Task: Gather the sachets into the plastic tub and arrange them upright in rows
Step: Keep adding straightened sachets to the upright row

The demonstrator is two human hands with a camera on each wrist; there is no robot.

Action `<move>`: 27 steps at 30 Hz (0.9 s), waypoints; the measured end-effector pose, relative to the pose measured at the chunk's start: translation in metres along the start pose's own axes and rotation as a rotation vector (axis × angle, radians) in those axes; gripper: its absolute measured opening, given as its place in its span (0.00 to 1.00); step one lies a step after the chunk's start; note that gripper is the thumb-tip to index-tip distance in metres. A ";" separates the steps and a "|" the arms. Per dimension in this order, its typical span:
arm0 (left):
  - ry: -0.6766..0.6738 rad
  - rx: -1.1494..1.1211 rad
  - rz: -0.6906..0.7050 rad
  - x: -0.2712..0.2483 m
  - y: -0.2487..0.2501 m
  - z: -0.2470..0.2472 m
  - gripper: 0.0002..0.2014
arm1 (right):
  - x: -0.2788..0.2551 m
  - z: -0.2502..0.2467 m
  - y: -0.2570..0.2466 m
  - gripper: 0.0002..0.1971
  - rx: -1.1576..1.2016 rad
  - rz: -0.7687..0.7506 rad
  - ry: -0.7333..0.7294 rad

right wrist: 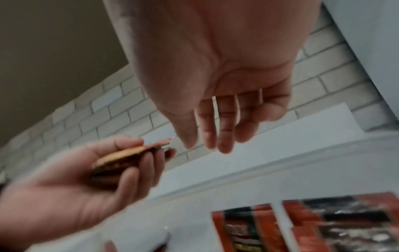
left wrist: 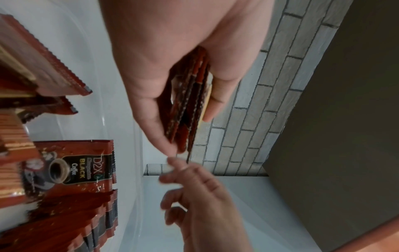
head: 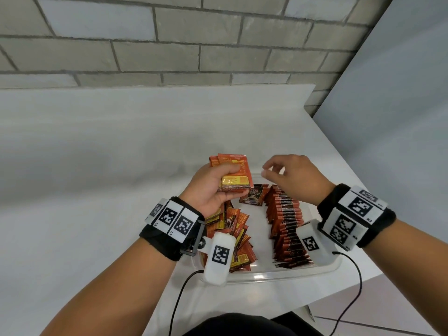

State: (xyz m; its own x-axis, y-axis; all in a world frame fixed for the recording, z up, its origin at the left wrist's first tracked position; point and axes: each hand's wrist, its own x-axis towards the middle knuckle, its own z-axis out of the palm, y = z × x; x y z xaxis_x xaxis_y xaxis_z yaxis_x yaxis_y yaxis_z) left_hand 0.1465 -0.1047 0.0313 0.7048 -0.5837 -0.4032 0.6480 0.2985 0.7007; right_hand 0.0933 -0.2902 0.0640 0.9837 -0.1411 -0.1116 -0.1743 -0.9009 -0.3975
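The left hand holds a small stack of sachets above the far left corner of the plastic tub, thumb on top and fingers curled beneath, so its grip is pinching the stack flat. The right hand hovers just beside the stack over the tub's far edge; its grip is loosely spread and holds nothing, the fingertips nearly at the stack's free end.

In the tub, on the white tabletop, a tidy row of sachets stands on edge along the right side. On the left a looser bunch leans at mixed angles, and one dark sachet stands face-forward at the far end between the two.

The step in hand appears to be passing sachets from the stack to the free hand for placing. To do it well, the free hand should likely peel one sachet, or a thin few, by the top edge while the holding thumb eases just enough to release them. Each should go down on its bottom edge, pressed against the last upright one, faces all turned one way. The leaning bunch will probably need squaring before a second row can hold.
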 end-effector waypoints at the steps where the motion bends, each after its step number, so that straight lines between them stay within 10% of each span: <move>1: -0.028 0.034 0.002 -0.001 0.000 0.000 0.10 | -0.003 -0.003 -0.006 0.10 0.134 -0.001 0.017; 5: -0.156 0.129 -0.007 -0.005 -0.002 0.004 0.17 | -0.011 -0.006 -0.021 0.17 0.576 0.003 -0.052; 15: -0.082 -0.020 -0.026 -0.001 -0.003 0.003 0.20 | -0.028 -0.008 -0.012 0.08 0.621 -0.147 0.288; 27: -0.063 -0.068 0.132 -0.001 -0.003 0.005 0.12 | -0.038 0.002 -0.015 0.17 0.674 0.067 -0.067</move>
State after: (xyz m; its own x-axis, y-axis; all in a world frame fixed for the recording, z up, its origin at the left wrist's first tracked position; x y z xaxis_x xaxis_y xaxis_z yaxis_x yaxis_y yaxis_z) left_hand 0.1423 -0.1084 0.0328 0.7667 -0.5818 -0.2713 0.5708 0.4243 0.7030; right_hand 0.0588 -0.2709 0.0723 0.9686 -0.1425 -0.2035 -0.2460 -0.4355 -0.8659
